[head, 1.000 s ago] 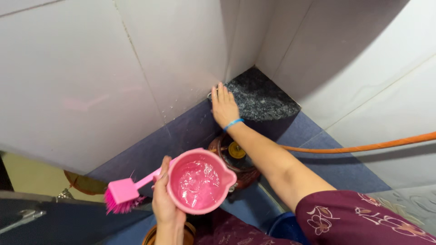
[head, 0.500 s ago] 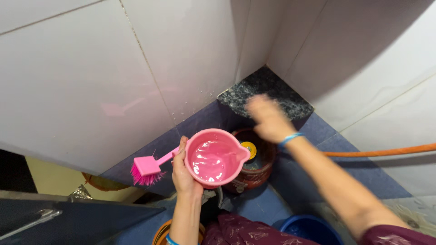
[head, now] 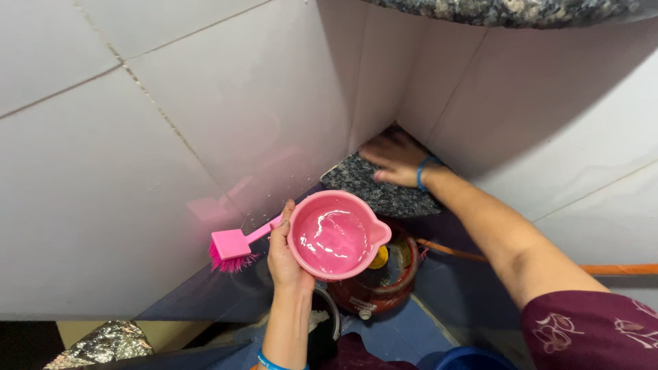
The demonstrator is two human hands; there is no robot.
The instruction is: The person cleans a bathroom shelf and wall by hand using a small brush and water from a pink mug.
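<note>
While two hands show, each wearing a blue wristband, they are doing different things. One pink bowl point(head: 336, 236) and one pink brush point(head: 236, 245) are both in the left hand point(head: 284, 257): its fingers are curled shut around the bowl's left rim and the brush handle together, with the thumb lying over the rim. The bowl is round with a small pouring lip on the side away from the left hand, and it holds a shallow pool of glossy liquid that looks pink against the plastic. The brush sticks out to the left of the hand, its flat block head and short pink bristles close to the tiled wall point(head: 171, 137), where a faint pink reflection shows.

Up and to the right of the bowl, the right hand point(head: 394, 157) lies flat and open, fingers spread, on a speckled dark granite slab point(head: 370, 188) in the corner where the walls meet; it grips nothing. That hand is somewhat blurred, so its fingertips are hard to make out.

Just below the bowl sits one dark red round vessel point(head: 380, 281) with a yellow piece inside; the bowl covers much of it. One orange hose point(head: 603, 269) runs off right behind the right forearm. A blue tub point(head: 473, 358) is cut off at the bottom edge, and a crumpled silvery thing point(head: 103, 342) shows at lower left.
</note>
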